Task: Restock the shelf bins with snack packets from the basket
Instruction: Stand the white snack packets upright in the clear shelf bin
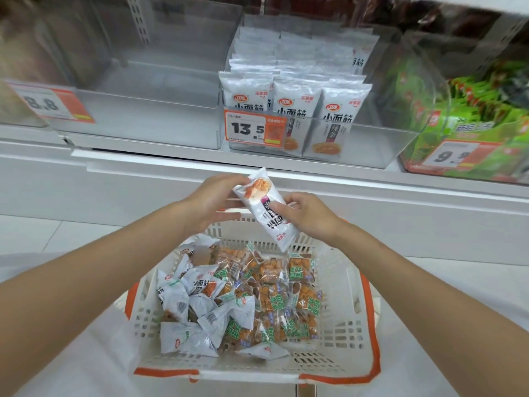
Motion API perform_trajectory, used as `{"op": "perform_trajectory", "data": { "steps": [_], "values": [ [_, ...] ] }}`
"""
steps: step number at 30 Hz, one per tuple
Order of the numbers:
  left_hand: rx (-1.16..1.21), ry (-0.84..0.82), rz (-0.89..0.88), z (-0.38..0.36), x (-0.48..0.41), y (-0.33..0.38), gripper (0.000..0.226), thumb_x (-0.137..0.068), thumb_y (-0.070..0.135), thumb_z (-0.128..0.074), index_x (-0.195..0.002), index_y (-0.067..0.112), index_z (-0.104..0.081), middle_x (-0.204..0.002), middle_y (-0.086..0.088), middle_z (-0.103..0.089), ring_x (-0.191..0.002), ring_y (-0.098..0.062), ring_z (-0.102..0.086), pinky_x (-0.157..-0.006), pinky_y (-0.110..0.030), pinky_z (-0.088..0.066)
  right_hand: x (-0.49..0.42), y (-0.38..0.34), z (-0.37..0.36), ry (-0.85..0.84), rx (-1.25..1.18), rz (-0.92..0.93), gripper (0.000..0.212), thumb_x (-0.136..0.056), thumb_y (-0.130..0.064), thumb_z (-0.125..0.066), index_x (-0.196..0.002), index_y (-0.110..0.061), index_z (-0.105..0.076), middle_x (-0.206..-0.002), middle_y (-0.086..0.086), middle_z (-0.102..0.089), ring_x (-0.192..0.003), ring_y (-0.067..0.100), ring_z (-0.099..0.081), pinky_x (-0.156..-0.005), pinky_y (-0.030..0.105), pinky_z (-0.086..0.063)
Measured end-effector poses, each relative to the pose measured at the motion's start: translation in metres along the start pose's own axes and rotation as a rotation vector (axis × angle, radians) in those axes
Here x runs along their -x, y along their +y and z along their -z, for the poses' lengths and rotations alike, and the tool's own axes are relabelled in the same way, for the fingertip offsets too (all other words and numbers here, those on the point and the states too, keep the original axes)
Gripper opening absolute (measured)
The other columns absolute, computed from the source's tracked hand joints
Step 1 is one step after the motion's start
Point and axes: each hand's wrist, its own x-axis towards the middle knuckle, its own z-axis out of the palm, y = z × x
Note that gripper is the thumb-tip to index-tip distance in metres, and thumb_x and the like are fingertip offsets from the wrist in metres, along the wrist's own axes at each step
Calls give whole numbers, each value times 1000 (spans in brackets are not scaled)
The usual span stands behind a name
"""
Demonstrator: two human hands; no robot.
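The left hand (217, 200) pinches the upper end of a white snack packet (264, 209) and the right hand (310, 217) grips its middle. Just below them sits the basket (359, 285) of mixed packets. Above them is a shelf bin (372, 144) of matching white packets, with a price tag (246, 128) on its front.

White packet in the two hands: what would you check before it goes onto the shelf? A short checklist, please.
1. Grip: left hand and right hand both hold the white packet above the basket: ok.
2. Destination: middle bin holds matching shelf packets: ok.
3. Orientation: held packet is tilted, its print upside down against the upright shelf packets: not ok.
4. Room in that bin: depth behind the front row is hidden: cannot tell.
5. Path: nothing between hands and bin: ok.
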Motion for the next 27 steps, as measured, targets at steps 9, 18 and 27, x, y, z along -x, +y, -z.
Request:
{"op": "perform_trajectory", "data": {
  "steps": [9, 18, 27],
  "values": [
    [-8, 157, -65, 0, -10, -7, 37, -91, 41, -63, -90, 5, -70, -72, -6, -72, -54, -14, -66, -50, -22, -52, 7, -16, 0, 65, -113, 171, 26, -85, -33, -72, -78, -8, -73, -61, -4, -70, -48, 4, -58, -46, 19, -40],
    [14, 406, -166, 1, -15, -12, 50, -95, 40, -59, -55, 14, -43, -39, 8, -40, -38, -8, -36, -47, -16, -38, 18, -11, -10, 57, -489, -51, 47, -91, -51, -55, -94, -7, -70, -79, 8, -76, -70, 20, -73, -57, 24, -57],
    [-296, 513, -252, 6, -20, -26, 60, -101, 40, -44, -51, 13, -27, -50, -4, -24, -48, -20, -22, -57, -31, -24, 16, -6, -13, 85, -366, 31, 50, -93, -39, -61, -75, 7, -63, -45, 6, -58, -34, 12, -50, -38, 17, -37]
  ]
}}
